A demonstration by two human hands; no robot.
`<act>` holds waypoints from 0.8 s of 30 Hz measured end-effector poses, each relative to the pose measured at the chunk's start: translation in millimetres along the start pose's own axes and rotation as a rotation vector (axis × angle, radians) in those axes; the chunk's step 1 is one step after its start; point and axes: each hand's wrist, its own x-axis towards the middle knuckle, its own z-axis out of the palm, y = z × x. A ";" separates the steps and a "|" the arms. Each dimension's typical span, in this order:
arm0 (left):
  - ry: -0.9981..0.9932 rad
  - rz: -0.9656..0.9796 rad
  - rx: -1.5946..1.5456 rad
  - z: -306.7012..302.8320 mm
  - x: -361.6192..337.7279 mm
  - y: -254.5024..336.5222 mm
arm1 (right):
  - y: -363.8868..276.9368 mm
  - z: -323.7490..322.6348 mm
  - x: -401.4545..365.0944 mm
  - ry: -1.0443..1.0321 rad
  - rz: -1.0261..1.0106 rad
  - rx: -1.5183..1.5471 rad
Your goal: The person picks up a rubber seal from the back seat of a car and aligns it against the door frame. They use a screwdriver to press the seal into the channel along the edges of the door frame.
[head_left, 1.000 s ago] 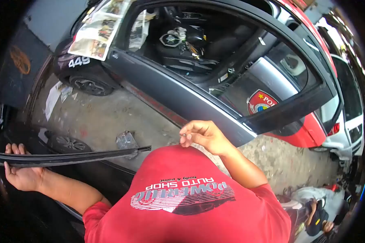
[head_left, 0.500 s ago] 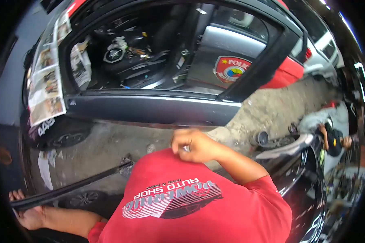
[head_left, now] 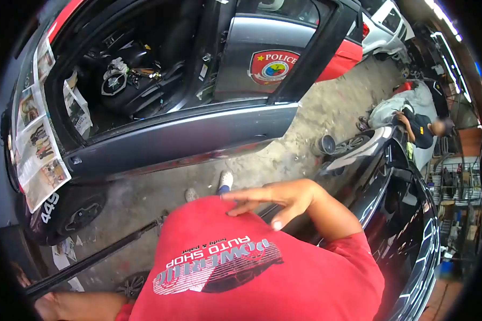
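At the lower left of the view, one end of a long black strip (head_left: 99,255) is gripped by the left hand (head_left: 47,307), which is partly lost in the dark edge; the strip is slanted up toward the front of a red shirt (head_left: 219,251). Over the shirt, the right hand (head_left: 273,200) is held open, fingers extended and thumb spread; whether cloth is touched cannot be told. Beyond the hands, a grey car door (head_left: 187,144) is seen, with newspaper sheets (head_left: 40,155) draped beside its window frame and a police emblem (head_left: 275,67) on the panel behind. At the right, a glossy black car (head_left: 399,214), a bucket (head_left: 325,144) and another person (head_left: 424,131) are seen
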 end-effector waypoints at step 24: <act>-0.023 -0.070 0.265 -78.1 44.6 8.6 | 141.7 -24.0 10.5 0.768 0.596 -0.623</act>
